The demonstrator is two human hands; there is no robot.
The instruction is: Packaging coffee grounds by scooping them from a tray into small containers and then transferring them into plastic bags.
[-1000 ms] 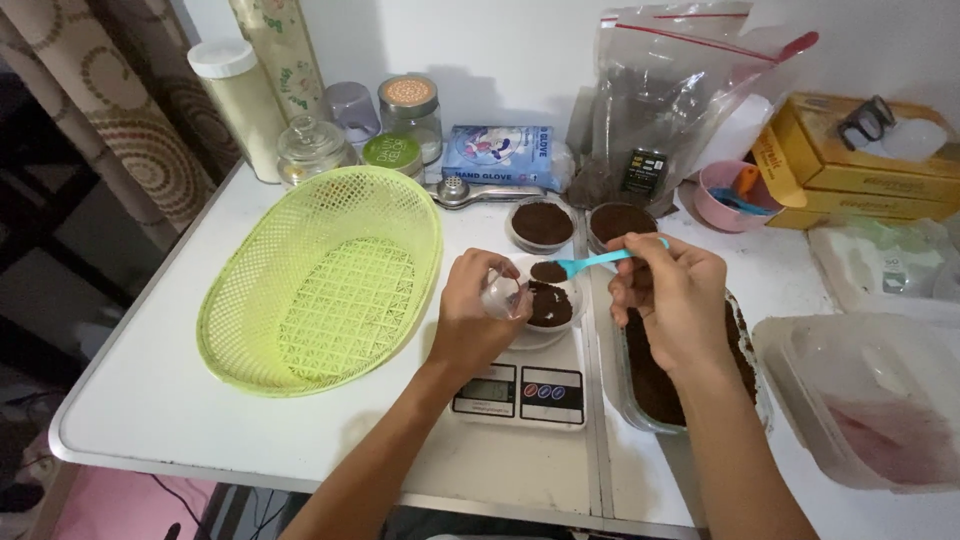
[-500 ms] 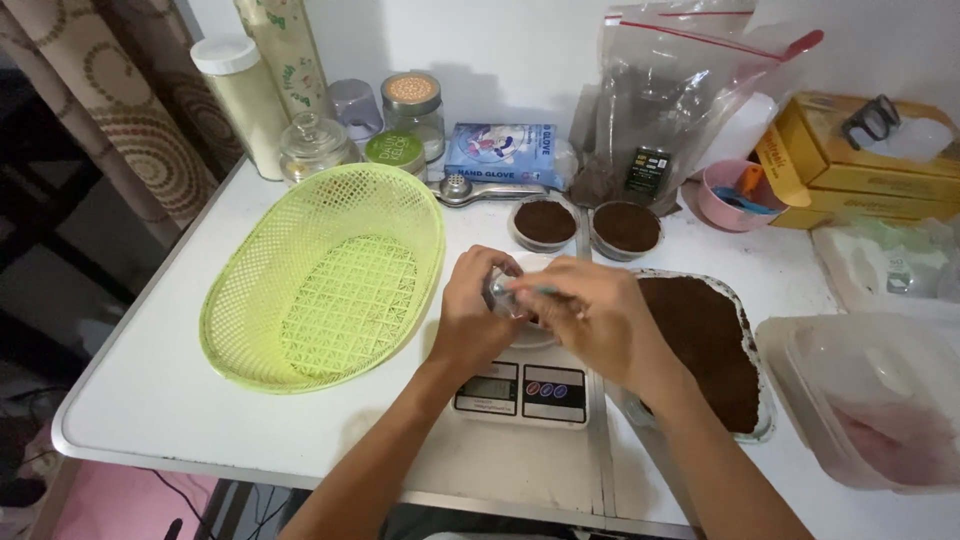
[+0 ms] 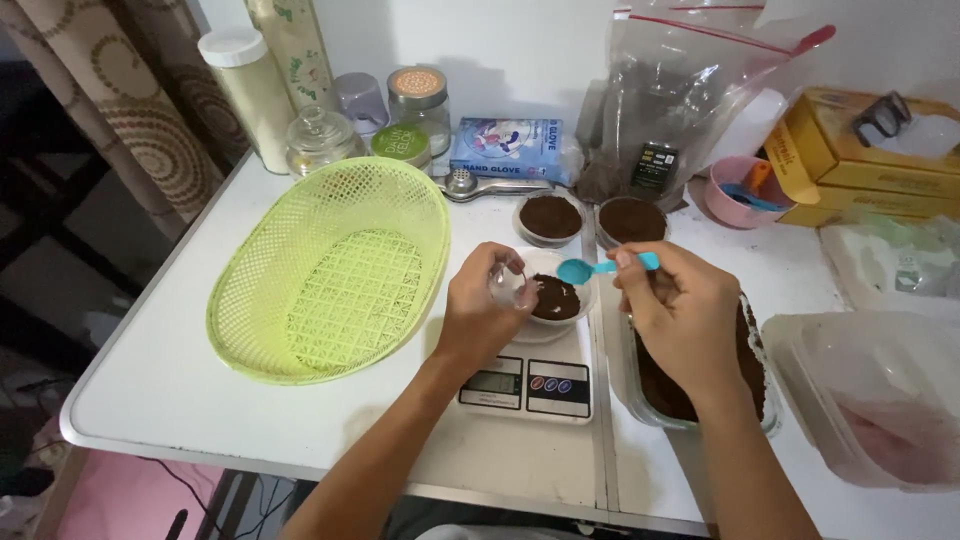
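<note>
**Now at the scale: both hands over a small cup of dark powder**

Nearest the viewer, a white digital kitchen scale [image 3: 528, 378] sits on the white desk [image 3: 180, 400], its display facing the near edge. On its platform stands a small clear cup [image 3: 556, 297] holding dark brown powder. The left hand [image 3: 482, 312] rests at the cup's left side; its fingers [image 3: 505, 262] are curled around a small clear piece [image 3: 508, 288] held against the rim, though its exact kind cannot be told. The right hand [image 3: 680, 310] is closed on the handle of a small blue spoon [image 3: 600, 268], whose bowl hangs just above the cup. Under the right hand lies a clear tray [image 3: 700, 385] of the same dark powder, just beside the scale. Further right, a lidded clear plastic container [image 3: 870, 400] reaches the frame edge. Left of the scale lies an empty-looking lime-green woven basket [image 3: 335, 270]. Behind the scale, two more filled cups [image 3: 548, 217] [image 3: 632, 220] stand side by side. Farthest back, along the wall: jars and canisters [image 3: 415, 100], a blue box [image 3: 505, 150], a large zip bag [image 3: 690, 100], a pink bowl [image 3: 735, 195] and yellow boxes [image 3: 880, 160].
</note>
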